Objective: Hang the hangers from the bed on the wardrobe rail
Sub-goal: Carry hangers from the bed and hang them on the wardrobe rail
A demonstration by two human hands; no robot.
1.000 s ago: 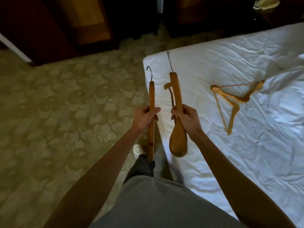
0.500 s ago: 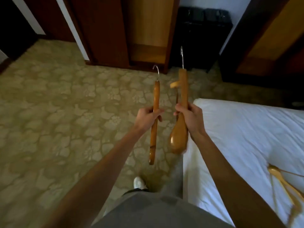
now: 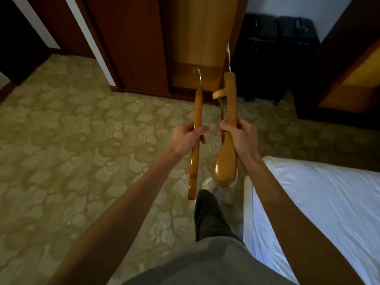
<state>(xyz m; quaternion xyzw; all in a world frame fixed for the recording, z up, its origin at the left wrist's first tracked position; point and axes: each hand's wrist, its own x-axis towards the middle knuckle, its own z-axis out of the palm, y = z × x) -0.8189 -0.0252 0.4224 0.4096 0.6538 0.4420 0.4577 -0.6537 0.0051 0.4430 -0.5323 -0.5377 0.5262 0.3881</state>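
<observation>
Each hand grips a wooden hanger — left hand (image 3: 186,138), right hand (image 3: 239,136).

— The room is rather dim, no? Where does the light come from?

— From the right side, I think. The white crumpled bed sheet (image 3: 320,204) is the brightest area, almost bluish, with soft folds in shadow. The patterned olive carpet (image 3: 61,161) gets only weak light.

— And the dark brown wooden wardrobe (image 3: 131,44)?

— Its panels are nearly black at the upper corners. The small black cabinet (image 3: 277,54) loses its details in shadow.

— Any glare?

— A small shine on the rounded end of the thick glossy wooden hanger (image 3: 225,167). The white shoe (image 3: 207,184) under it is blurred.

— Distortion?

— Yes, straight lines bend at the edges, and both forearms look stretched.
</observation>
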